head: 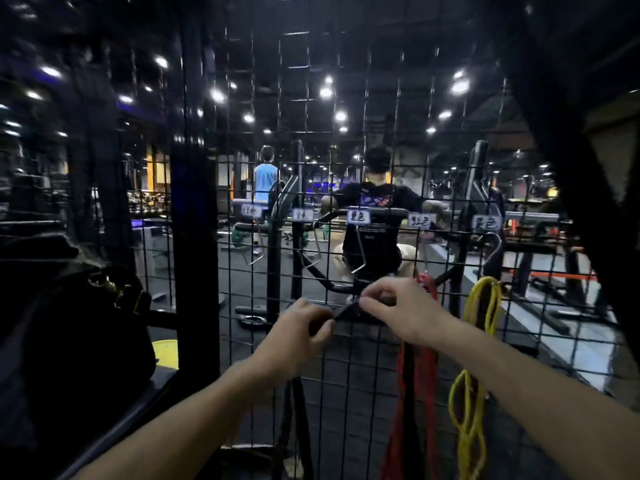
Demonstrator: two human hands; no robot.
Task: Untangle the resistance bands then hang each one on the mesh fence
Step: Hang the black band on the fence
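Note:
Both hands pinch a black resistance band (346, 310) in front of the mesh fence (346, 188). My left hand (300, 329) grips its left part, and the band hangs down below that hand (294, 420). My right hand (398, 306) holds its right end just below an empty metal hook (358, 252). A red band (427, 375) hangs from a hook to the right, partly behind my right wrist. Further right a yellow band (479, 306) hangs twisted from another hook.
White labels (358, 216) sit above the hooks on the fence; two more empty hooks (313, 252) are to the left. A thick black post (194, 237) stands left, with a dark bag (86, 323) beside it. Behind the fence, people use gym machines.

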